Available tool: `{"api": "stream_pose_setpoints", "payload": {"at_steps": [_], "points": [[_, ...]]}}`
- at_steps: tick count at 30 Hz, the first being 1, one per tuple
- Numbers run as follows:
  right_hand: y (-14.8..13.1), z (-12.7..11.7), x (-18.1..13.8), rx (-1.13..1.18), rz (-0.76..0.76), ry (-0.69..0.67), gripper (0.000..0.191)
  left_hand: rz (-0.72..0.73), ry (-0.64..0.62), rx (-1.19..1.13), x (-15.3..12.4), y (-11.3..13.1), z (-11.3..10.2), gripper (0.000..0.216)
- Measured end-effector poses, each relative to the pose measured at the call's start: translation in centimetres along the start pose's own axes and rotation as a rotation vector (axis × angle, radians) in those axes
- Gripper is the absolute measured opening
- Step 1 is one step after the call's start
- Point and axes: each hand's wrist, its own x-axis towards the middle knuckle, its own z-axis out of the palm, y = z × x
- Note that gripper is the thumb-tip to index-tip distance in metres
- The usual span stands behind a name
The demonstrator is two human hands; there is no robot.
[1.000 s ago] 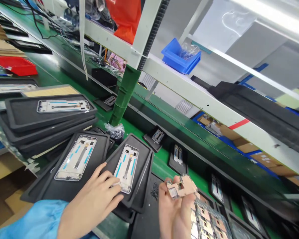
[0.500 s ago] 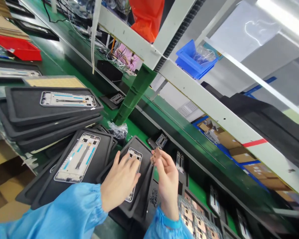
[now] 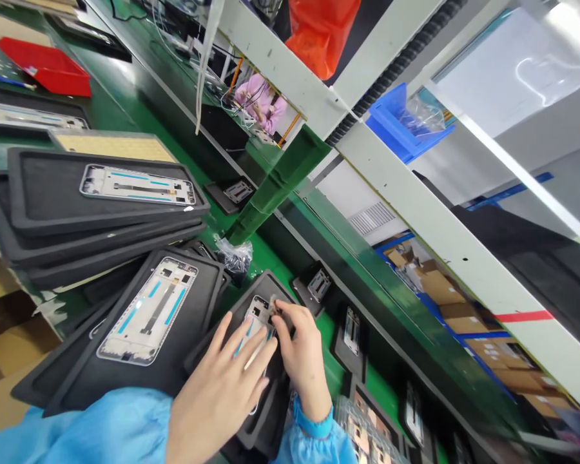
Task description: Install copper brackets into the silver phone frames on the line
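Left hand (image 3: 225, 380) spread over phone frame (image 3: 258, 312), right hand (image 3: 300, 351) pinching small part (image 3: 273, 303), cartons (image 3: 442, 287) with unreadably small labels

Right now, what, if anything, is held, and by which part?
Right hand pinches a board between thumb and fingertips; exact spot hidden. Left hand lies spread over the frame.

1. I can read no text, brand or number anywhere.
2. On the white beam (image 3: 430, 219) I see one sign-like mark, a plain red band (image 3: 524, 316) across it.
3. On the cartons (image 3: 439, 283) below the beam, any labels are too small for me to read.
4. On the frame (image 3: 257, 312) before me, lower left of the beam, I can make out no lettering either.
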Motion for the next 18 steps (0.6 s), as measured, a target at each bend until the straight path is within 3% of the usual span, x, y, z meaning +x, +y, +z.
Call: {"api": "stream_pose_setpoints", "payload": {"at_steps": [7,18], "points": [[-0.5,1.6,0.2,-0.26,-0.198,-0.13,0.022,0.076,-0.004,-0.073,-2.9,-0.1,0.2,0.053],[-0.4,2.3,0.6,-0.406,-0.269,-0.152,0.019,0.029,0.079,-0.162,-2.7,-0.1,0.3,0.057]]}}
